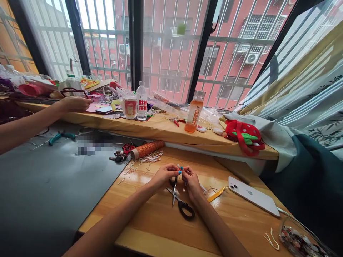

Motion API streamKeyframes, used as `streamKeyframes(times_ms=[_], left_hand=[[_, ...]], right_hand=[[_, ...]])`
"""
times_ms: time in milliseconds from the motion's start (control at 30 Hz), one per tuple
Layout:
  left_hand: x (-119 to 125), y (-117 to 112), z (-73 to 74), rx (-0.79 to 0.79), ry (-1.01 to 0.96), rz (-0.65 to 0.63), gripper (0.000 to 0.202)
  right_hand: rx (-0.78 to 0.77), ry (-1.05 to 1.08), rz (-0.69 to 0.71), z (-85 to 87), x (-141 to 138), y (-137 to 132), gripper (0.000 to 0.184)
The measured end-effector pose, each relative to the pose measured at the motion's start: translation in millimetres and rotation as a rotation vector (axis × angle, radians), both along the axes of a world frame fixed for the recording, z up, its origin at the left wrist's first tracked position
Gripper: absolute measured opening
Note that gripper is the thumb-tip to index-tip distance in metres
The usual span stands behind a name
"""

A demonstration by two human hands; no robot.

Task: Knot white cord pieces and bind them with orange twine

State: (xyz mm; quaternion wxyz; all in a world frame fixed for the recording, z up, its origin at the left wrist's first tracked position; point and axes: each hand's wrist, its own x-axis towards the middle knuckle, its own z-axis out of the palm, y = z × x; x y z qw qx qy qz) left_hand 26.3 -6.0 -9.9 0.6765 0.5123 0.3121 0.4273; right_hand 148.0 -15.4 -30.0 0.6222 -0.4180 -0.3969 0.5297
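Over the wooden table, my left hand [170, 173] and my right hand [191, 180] meet with fingertips pinched together. A short bit of white cord [178, 165] shows between them. More white strands stick out beside my right palm. Just below my hands lie scissors [174, 194] with black handles, their blades apart. The thin details between my fingertips are too small to make out.
A spool of orange thread [148, 149] lies by cut white cords [148, 158]. At right are a white phone [253, 195], a yellow strap [217, 195] and a bowl of beads [300, 237]. Bottles stand on the ledge. Another person's hand [76, 104] holds a dark red loop at left.
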Motion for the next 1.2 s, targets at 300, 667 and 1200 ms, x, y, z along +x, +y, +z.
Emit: streamKeyframes(times_ms=[300, 667, 1200], left_hand=[[1.0, 0.6, -2.0, 0.031, 0.063, -0.039, 0.03], [-6.8, 9.0, -3.4, 0.133, 0.201, 0.044, 0.048], [-14.7, 11.9, 1.9, 0.299, 0.321, 0.099, 0.032]], right_hand=[[-0.004, 0.008, 0.032, -1.3, -0.3, 0.0, 0.029], [-0.058, 0.079, 0.032, 2.0, 4.5, -1.1, 0.027], [-0.085, 0.027, 0.051, 4.7, 4.1, -2.0, 0.027]])
